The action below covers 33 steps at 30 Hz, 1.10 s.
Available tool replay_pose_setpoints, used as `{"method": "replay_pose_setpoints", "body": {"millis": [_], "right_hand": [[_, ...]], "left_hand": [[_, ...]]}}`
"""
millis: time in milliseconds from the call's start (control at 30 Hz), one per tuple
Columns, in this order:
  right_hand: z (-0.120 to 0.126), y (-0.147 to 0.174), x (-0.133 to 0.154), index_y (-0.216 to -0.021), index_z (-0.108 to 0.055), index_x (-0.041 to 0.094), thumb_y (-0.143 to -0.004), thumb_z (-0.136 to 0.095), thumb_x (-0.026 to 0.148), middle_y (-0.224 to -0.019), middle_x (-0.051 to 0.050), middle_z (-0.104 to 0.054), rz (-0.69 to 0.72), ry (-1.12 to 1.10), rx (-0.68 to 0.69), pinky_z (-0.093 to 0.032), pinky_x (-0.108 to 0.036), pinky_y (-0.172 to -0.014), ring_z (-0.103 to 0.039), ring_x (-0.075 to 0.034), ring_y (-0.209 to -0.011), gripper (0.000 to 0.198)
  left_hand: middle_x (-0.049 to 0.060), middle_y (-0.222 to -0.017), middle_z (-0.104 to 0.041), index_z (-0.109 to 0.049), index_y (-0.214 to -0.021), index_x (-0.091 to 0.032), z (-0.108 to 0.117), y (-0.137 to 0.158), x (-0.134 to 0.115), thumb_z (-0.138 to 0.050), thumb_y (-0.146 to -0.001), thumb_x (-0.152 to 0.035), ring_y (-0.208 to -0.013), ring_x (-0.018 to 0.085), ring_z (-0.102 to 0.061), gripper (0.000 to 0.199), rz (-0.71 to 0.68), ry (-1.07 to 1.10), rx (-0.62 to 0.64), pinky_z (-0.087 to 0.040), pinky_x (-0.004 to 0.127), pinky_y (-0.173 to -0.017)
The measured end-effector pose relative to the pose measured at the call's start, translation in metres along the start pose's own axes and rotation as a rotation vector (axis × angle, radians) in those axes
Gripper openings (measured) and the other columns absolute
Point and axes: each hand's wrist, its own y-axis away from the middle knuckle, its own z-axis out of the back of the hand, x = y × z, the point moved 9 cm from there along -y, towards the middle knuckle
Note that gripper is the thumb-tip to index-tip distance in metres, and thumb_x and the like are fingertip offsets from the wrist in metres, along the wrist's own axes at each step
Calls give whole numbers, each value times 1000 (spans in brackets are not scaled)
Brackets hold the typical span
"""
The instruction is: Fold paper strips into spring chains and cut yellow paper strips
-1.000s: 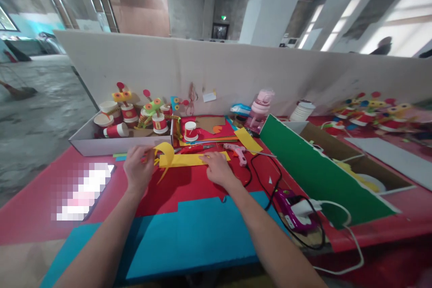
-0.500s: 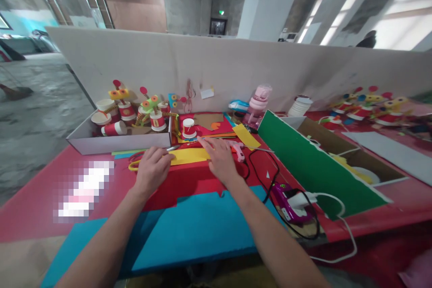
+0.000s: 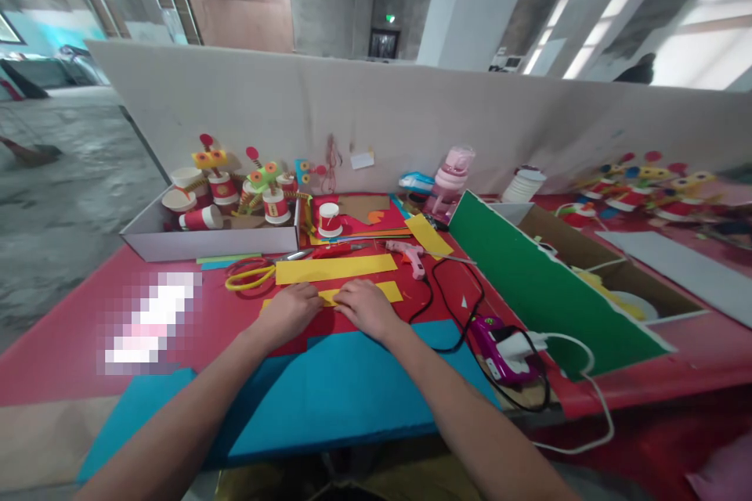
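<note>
My left hand (image 3: 292, 308) and my right hand (image 3: 365, 305) are close together over a yellow paper strip (image 3: 390, 292) on the red table. Both hands have their fingers curled down with the tips pressed on this strip, whose ends stick out on either side. Just beyond lies a second yellow strip (image 3: 336, 269), flat and untouched. Yellow-handled scissors (image 3: 250, 277) rest to its left, and a pink glue gun (image 3: 413, 257) is to its right. Blue sheet material (image 3: 352, 391) spreads under my forearms.
A white box (image 3: 211, 244) at the back left holds paper-cup figures. One red-and-white cup (image 3: 330, 221) stands behind the strips. At right are a green-sided box (image 3: 546, 282), a purple power socket (image 3: 506, 352) and loose cables. A pink bottle (image 3: 453, 180) stands by the partition.
Both hands have come nearer to me and closer together. They have left the farther yellow strip, which now lies free, and are on a nearer one.
</note>
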Motion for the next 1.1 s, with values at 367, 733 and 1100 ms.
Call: {"method": "replay_pose_setpoints", "body": {"millis": [367, 733, 1100], "right_hand": [[10, 9, -60, -90, -73, 19, -89, -57, 31, -92, -6, -71, -201, -273, 70, -42, -24, -72, -63, -16, -83, 21], [4, 1, -48, -92, -71, 23, -89, -55, 38, -94, -3, -71, -268, -162, 201, -37, -22, -65, -62, -15, -86, 23], [9, -11, -42, -86, -66, 21, -84, -61, 42, -89, -2, -70, -379, -12, 275, -29, -25, -59, -59, -16, -82, 21]], "left_hand": [[8, -89, -71, -71, -86, -18, -6, 16, 65, -49, -84, -28, -80, 20, -62, 24, 422, 317, 109, -43, 26, -67], [7, -87, -71, -69, -84, -20, -10, 18, 68, -47, -85, -33, -76, 19, -62, 25, 409, 345, 203, -38, 25, -62], [5, -74, -67, -64, -69, -19, -17, 13, 78, -48, -83, -40, -64, 17, -56, 29, 508, 249, 313, -29, 27, -52]]}}
